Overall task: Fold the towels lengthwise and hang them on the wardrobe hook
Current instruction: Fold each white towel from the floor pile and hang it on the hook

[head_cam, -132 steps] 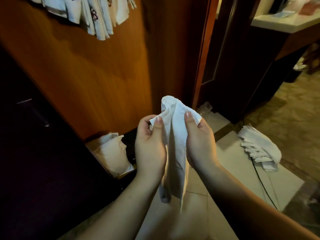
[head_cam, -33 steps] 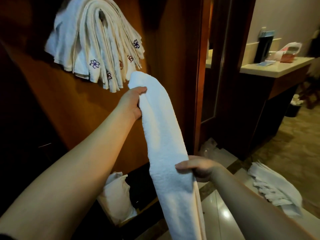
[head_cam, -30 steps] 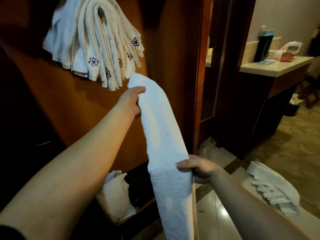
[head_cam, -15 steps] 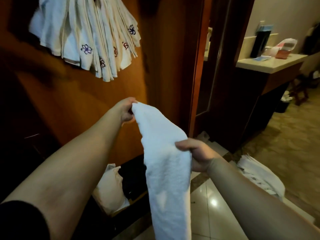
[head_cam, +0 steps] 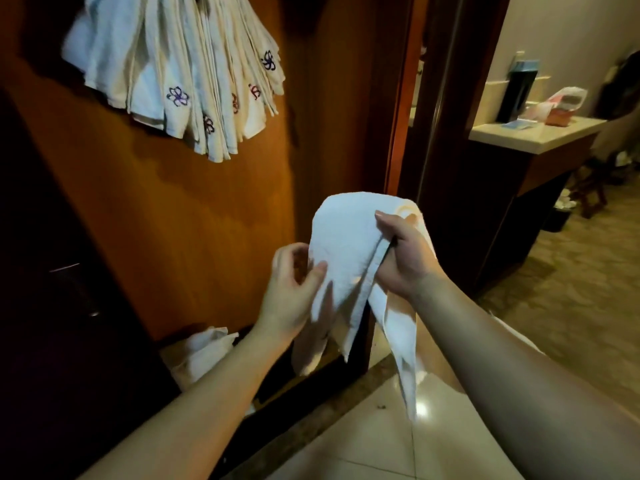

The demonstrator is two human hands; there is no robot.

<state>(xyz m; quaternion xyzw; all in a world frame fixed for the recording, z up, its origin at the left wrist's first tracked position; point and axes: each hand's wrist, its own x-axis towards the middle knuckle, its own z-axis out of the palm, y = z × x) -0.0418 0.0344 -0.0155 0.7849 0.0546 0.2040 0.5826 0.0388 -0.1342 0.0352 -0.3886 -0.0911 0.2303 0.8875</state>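
many folded towels hung upper left; right hand gripped the white towel, left hand pinched its edge, not yet hung.

A hotel-like room: embroidered towels hanging on a wooden wardrobe, tiled floor, vanity counter.

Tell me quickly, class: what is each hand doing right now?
Left hand: closed, pinching the white towel at its left side.
Right hand: closed, gripping the same towel, which is draped over it.
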